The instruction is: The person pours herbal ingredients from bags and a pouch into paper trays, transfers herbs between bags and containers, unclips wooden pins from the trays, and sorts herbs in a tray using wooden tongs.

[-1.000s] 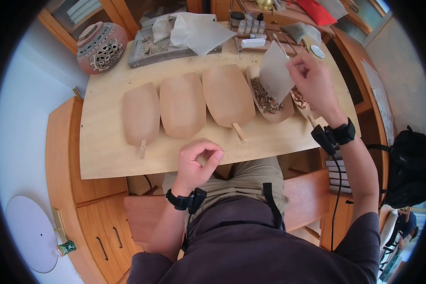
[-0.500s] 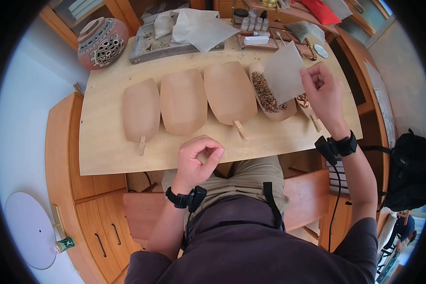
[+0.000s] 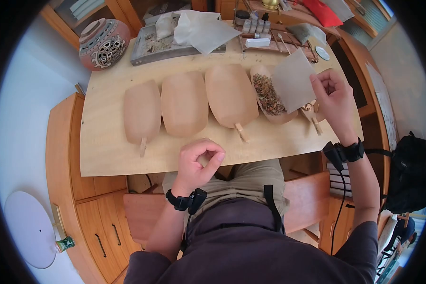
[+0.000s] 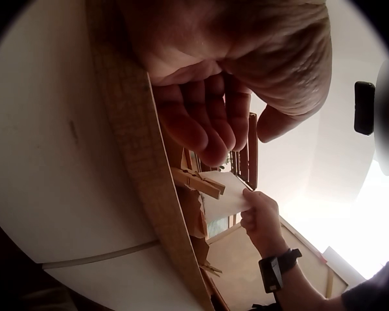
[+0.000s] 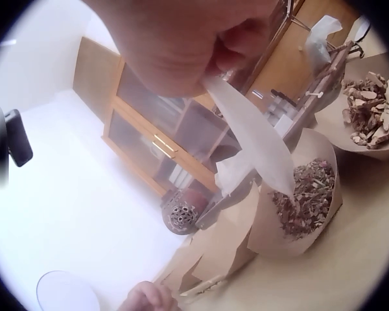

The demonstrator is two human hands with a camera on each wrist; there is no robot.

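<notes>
A pale, thin square sheet (image 3: 291,81) is pinched between thumb and fingers of my right hand (image 3: 334,97), raised above the table's right side. Beneath and left of it, a brown paper tray (image 3: 285,116) holds dried herb bits (image 3: 268,94). In the right wrist view the sheet (image 5: 254,133) hangs edge-on beside the herbs (image 5: 305,197). My left hand (image 3: 198,163) rests near the front edge, fingers loosely curled, holding nothing; the left wrist view shows its fingers (image 4: 211,129) hanging empty.
Three more brown paper trays (image 3: 184,103) stand to the left, two with wooden clothespins (image 3: 242,133). Right of the herbs is a tray of pale slices (image 5: 375,110). Behind are a grey tray (image 3: 142,56), small bottles (image 3: 260,26) and a patterned pot (image 3: 104,45).
My right hand has moved right and toward the table's front with the sheet, which has swung off the herbs, leaving more of them visible. My left hand has stayed in place.
</notes>
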